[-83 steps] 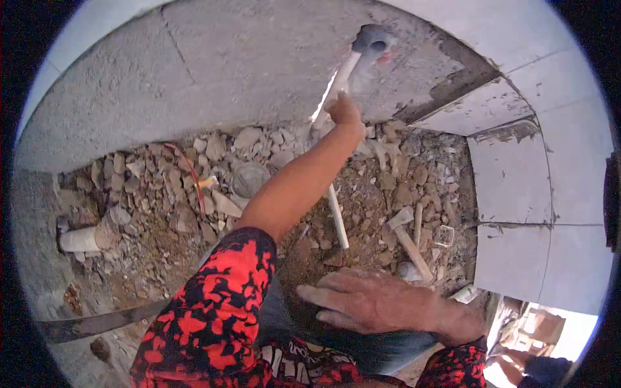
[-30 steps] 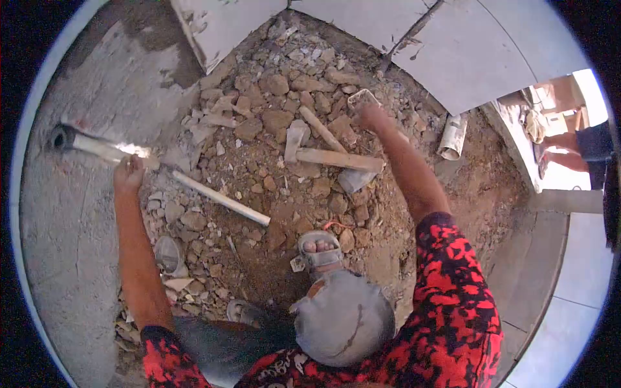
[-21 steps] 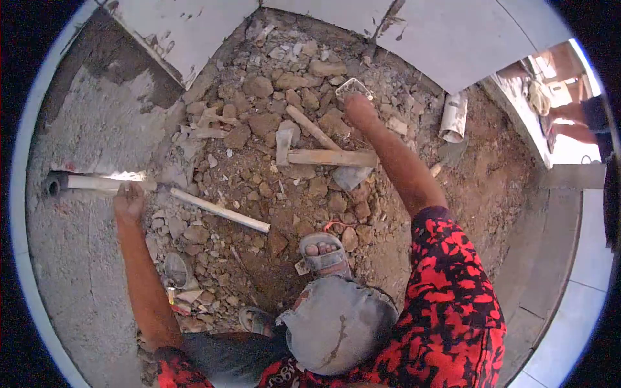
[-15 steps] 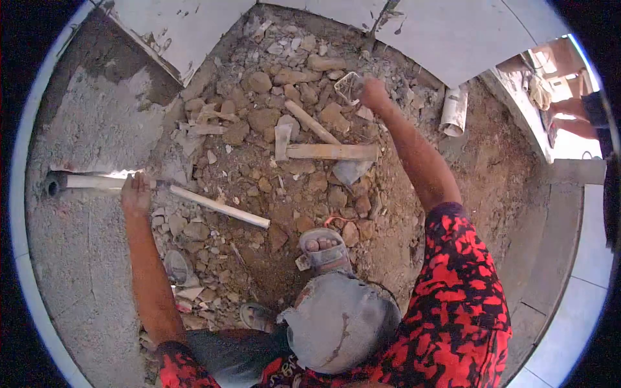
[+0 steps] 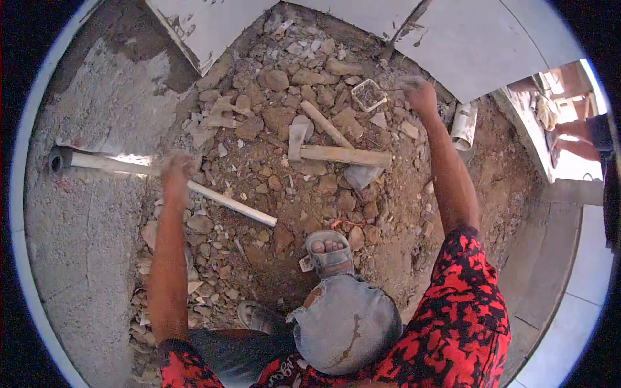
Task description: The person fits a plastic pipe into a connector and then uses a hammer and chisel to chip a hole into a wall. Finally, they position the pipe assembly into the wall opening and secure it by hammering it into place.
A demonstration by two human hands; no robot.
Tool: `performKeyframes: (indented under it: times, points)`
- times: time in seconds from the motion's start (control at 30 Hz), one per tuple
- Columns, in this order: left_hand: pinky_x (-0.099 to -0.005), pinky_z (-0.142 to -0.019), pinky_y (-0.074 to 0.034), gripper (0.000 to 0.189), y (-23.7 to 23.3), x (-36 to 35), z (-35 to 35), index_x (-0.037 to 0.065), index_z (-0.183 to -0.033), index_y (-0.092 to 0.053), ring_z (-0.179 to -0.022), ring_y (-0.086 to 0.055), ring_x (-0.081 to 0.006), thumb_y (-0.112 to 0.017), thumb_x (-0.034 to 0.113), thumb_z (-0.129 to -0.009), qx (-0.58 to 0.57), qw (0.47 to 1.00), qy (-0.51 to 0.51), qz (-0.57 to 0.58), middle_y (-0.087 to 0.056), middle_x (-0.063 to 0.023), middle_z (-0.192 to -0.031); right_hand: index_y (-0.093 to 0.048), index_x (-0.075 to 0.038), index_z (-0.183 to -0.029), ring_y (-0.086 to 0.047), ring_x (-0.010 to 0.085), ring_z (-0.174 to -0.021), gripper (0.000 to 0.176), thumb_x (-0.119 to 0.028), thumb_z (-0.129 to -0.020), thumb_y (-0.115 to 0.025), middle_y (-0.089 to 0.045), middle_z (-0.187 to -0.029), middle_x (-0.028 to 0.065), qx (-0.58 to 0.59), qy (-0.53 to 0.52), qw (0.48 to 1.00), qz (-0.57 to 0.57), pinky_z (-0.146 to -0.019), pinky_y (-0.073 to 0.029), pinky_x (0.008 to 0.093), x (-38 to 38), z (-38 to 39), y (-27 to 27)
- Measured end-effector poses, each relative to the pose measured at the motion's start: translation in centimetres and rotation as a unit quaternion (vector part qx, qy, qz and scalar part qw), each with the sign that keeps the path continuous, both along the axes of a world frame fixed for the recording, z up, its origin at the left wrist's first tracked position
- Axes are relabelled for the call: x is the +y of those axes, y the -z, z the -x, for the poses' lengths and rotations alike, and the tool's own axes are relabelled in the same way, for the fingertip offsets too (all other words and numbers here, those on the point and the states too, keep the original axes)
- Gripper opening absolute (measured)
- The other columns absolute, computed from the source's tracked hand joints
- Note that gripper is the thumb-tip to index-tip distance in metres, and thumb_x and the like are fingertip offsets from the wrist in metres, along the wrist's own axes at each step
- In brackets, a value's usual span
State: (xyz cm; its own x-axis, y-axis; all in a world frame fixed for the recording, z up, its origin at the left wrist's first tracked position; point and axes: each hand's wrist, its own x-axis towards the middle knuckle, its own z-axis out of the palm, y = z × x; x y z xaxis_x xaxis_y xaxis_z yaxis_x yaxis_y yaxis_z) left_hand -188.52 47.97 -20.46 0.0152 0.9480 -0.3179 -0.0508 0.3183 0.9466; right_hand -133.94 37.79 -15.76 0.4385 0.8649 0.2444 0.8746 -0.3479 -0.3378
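My left hand is over the joint between a wide pipe and a thinner white pipe; it is blurred, its fingers bent, and its hold on the pipe cannot be made out. Out at the upper right, my right hand is closed beside a small clear square container, with a thin stick-like thing between them. What its fingers grip is too small to tell. A hammer with a wooden handle lies on the rubble below, a round wooden stick touching it.
Stones and loose soil surround my sandalled foot. A short white pipe stands out at the right under large tiles. Rough concrete lies left. Another person's arm shows at the far right.
My left hand has moved right along the pipe, from flat fingers to bent ones. My right hand has drawn away from the clear container, which now rests on the rubble.
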Motion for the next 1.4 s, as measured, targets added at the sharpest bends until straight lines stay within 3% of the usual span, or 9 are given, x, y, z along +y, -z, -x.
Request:
performKeyframes:
  times: [0.17,0.23,0.3,0.4,0.47,0.63,0.87,1.0,1.4]
  points:
    - [-0.0240,-0.061,-0.044,0.033,0.3,-4.7,-7.0,0.004,-0.108,-0.046,-0.074,-0.054,-0.0131,-0.052,0.022,-0.081,0.038,0.973,0.226,0.002,-0.056,-0.0074,-0.088,-0.059,-0.008,-0.090,-0.059,0.0191,-0.075,0.019,-0.013,-0.072,-0.058,-0.061,-0.083,0.0095,0.297,-0.047,0.953,-0.027,-0.069,-0.046,0.0314,-1.4,3.8,1.5]
    - [-0.0280,-0.070,-0.044,0.036,-2.1,-7.8,-10.7,0.006,-0.113,-0.043,-0.081,-0.054,-0.0141,-0.048,0.026,-0.084,0.079,0.949,0.294,0.079,-0.055,-0.0076,-0.099,-0.057,-0.004,-0.091,-0.058,0.0194,-0.077,0.020,-0.013,-0.073,-0.059,-0.059,-0.085,0.0098,0.632,-0.052,0.773,0.009,-0.072,-0.046,0.0314,-2.3,9.4,0.4]
    - [-0.0286,-0.070,-0.045,0.047,-0.8,-10.1,-13.3,0.005,-0.120,-0.034,-0.082,-0.054,-0.0162,-0.049,0.030,-0.083,-0.090,0.949,0.266,0.142,-0.051,-0.0092,-0.108,-0.054,0.000,-0.093,-0.057,0.0197,-0.079,0.022,-0.012,-0.074,-0.059,-0.058,-0.087,0.0100,0.728,-0.095,0.679,0.032,-0.075,-0.046,0.0314,-2.8,14.1,0.3]
    - [-0.0296,-0.072,-0.045,0.054,-3.0,-10.7,-15.8,0.006,-0.123,-0.028,-0.085,-0.054,-0.0182,-0.051,0.031,-0.082,-0.221,0.940,0.191,0.177,-0.046,-0.0103,-0.114,-0.054,0.000,-0.094,-0.057,0.0181,-0.079,0.020,-0.010,-0.076,-0.057,-0.058,-0.084,0.0097,0.667,-0.203,0.716,0.041,-0.073,-0.047,0.0311,-2.9,17.6,1.2]
    - [-0.0294,-0.071,-0.045,0.050,-2.0,-9.9,-16.0,0.006,-0.121,-0.031,-0.084,-0.054,-0.0182,-0.051,0.030,-0.082,-0.246,0.937,0.165,0.184,-0.048,-0.0100,-0.111,-0.055,-0.001,-0.092,-0.058,0.0164,-0.078,0.018,-0.009,-0.076,-0.055,-0.059,-0.083,0.0081,0.442,-0.260,0.858,0.043,-0.069,-0.047,0.0293,-1.6,17.1,2.4]
    - [-0.0288,-0.068,-0.046,0.040,0.2,-10.7,-13.5,0.006,-0.115,-0.040,-0.079,-0.056,-0.0170,-0.051,0.028,-0.083,-0.223,0.944,0.151,0.190,-0.055,-0.0081,-0.099,-0.062,-0.009,-0.083,-0.059,0.0236,-0.072,0.016,-0.013,-0.068,-0.059,-0.061,-0.079,0.0117,0.120,-0.093,0.988,0.013,-0.063,-0.046,0.0334,2.1,5.8,0.9]
    - [-0.0270,-0.063,-0.047,0.030,2.1,-12.5,-14.0,0.005,-0.107,-0.046,-0.072,-0.057,-0.0144,-0.048,0.025,-0.084,-0.154,0.943,0.165,0.244,-0.057,-0.0050,-0.091,-0.060,-0.011,-0.092,-0.056,0.0298,-0.084,0.025,-0.024,-0.071,-0.059,-0.059,-0.090,0.0114,-0.166,-0.112,0.935,0.292,-0.072,-0.044,0.0433,6.6,1.3,4.2]
    - [-0.0255,-0.063,-0.047,0.029,1.1,-13.4,-14.3,0.005,-0.106,-0.046,-0.071,-0.056,-0.0128,-0.048,0.024,-0.083,-0.125,0.940,0.200,0.245,-0.056,-0.0036,-0.088,-0.059,-0.004,-0.086,-0.055,0.0319,-0.089,0.023,-0.018,-0.072,-0.049,-0.060,-0.085,0.0146,-0.258,-0.151,0.941,0.158,-0.079,-0.041,0.0457,6.5,3.8,6.3]
    - [-0.0251,-0.061,-0.045,0.028,1.6,-13.1,-13.7,0.005,-0.106,-0.047,-0.071,-0.055,-0.0122,-0.045,0.024,-0.085,-0.116,0.950,0.167,0.238,-0.056,-0.0055,-0.089,-0.043,-0.008,-0.116,-0.039,0.0294,-0.112,0.037,-0.018,-0.081,-0.040,-0.038,-0.123,0.0150,-0.303,-0.234,0.870,0.311,-0.088,-0.036,0.0438,6.3,3.4,6.9]
